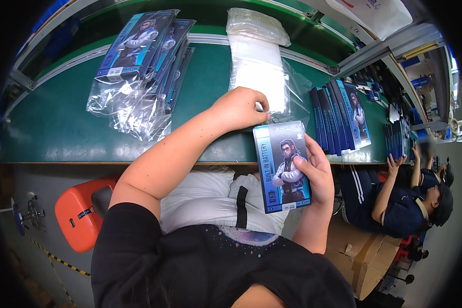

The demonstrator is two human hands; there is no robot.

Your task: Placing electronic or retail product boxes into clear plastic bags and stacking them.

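My right hand [318, 174] grips a flat dark-blue box [286, 177] with a printed figure, held upright in front of my lap by the table's edge. My thumb lies across its front. Just above the box's top edge, my left hand [241, 109] has its fingers pinched at the near end of a clear plastic bag [296, 100]. This bag lies on a pile of flat bags [256, 72] that stretches back over the green table. How many layers the fingertips hold is too small to see.
Bagged boxes [138, 46] are piled at the left back of the green table [205, 72]. To the right, several unbagged boxes [339, 118] lean in a row. An orange stool [82, 213] stands below left. Another person [403, 205] sits at the right, near a cardboard box [362, 256].
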